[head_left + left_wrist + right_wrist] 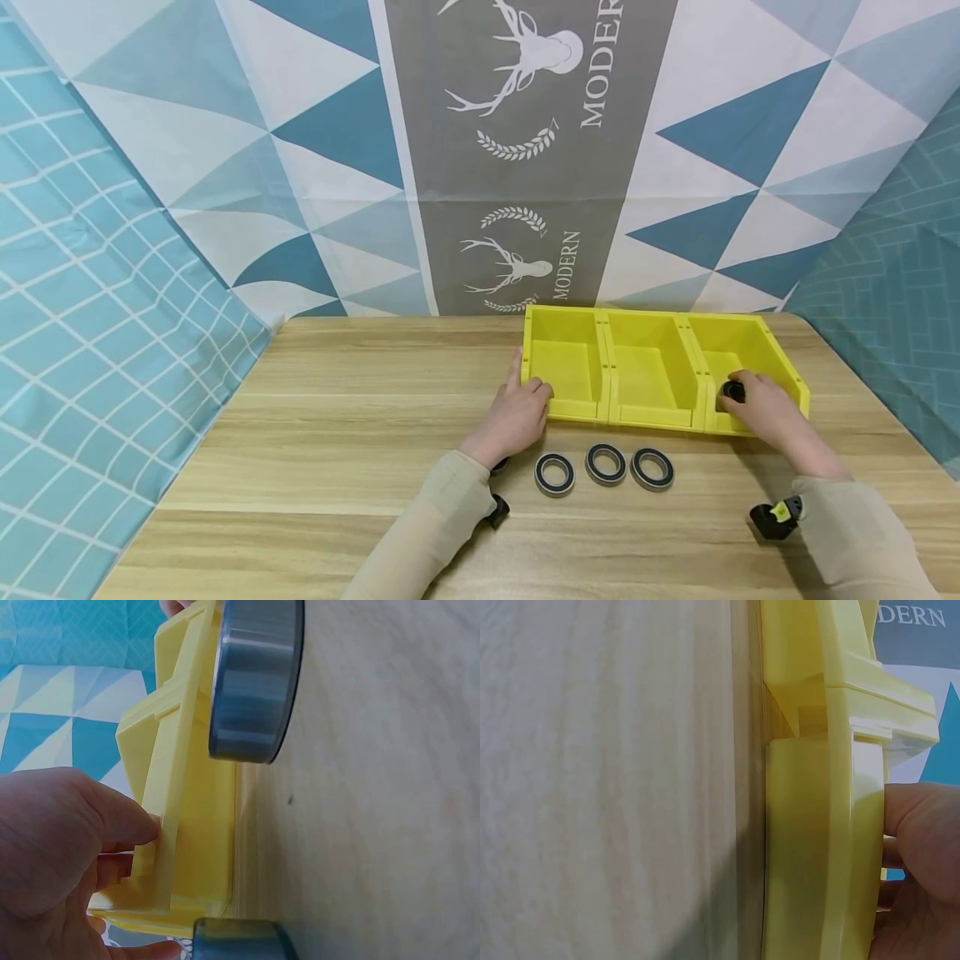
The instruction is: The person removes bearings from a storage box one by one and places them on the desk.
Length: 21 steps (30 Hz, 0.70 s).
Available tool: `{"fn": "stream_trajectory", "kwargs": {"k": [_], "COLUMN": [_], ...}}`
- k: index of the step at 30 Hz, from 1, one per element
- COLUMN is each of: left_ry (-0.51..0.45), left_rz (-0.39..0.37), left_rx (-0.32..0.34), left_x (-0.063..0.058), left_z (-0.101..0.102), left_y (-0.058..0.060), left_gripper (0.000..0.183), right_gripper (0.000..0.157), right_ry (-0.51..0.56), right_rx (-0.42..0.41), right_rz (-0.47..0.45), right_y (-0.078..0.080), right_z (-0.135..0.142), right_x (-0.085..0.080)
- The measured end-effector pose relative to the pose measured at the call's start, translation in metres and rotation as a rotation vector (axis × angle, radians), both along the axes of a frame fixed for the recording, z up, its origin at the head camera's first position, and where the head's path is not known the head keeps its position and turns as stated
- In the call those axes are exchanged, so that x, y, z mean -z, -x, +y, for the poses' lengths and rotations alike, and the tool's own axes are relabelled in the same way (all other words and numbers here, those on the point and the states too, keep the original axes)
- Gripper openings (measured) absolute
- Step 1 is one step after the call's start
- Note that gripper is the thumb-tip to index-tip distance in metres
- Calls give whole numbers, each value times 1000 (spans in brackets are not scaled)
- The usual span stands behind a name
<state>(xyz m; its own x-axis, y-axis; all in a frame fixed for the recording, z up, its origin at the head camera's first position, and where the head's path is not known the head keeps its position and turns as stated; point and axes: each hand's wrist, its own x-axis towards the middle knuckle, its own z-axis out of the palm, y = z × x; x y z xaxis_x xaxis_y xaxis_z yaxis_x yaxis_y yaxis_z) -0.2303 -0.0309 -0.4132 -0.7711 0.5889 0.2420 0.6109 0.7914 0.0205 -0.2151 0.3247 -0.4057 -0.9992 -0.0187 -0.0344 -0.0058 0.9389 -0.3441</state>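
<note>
A yellow bin unit (658,419) with three joined compartments stands near the back of the table. My left hand (516,414) grips its left end, the thumb over the front lip in the left wrist view. Inside the right compartment, my right hand (772,414) pinches a bearing (732,390), dark and round, largely covered by the fingers. The right wrist view shows that hand beyond the bin's front wall (802,847), its fingertips hidden. In front of the bin lie three bearings, a left one (541,478), a middle one (592,463) and a right one (667,475).
Another dark ring (499,466) is partly hidden by the left wrist. Two steel bearing rims, an upper one (255,682) and a lower one (240,941), loom close in the left wrist view. The wooden table (337,433) meets patterned cloth walls (517,167) behind.
</note>
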Motion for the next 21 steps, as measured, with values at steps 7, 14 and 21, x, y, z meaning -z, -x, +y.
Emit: {"fn": "stream_trajectory", "kwargs": {"k": [7, 14, 21], "left_ry": [-4, -12, -7], "left_rz": [-23, -22, -18], "left_rx": [-9, -7, -4], "left_x": [0, 1, 0], "left_z": [0, 1, 1], "left_y": [0, 1, 1], "left_gripper": [17, 17, 16], "right_gripper": [64, 65, 66], "right_ry": [0, 1, 1], "right_rx": [-7, 2, 3], "right_rz": [-23, -32, -31], "right_y": [1, 2, 1], "right_z": [2, 4, 3], "right_x": [-2, -2, -1]}}
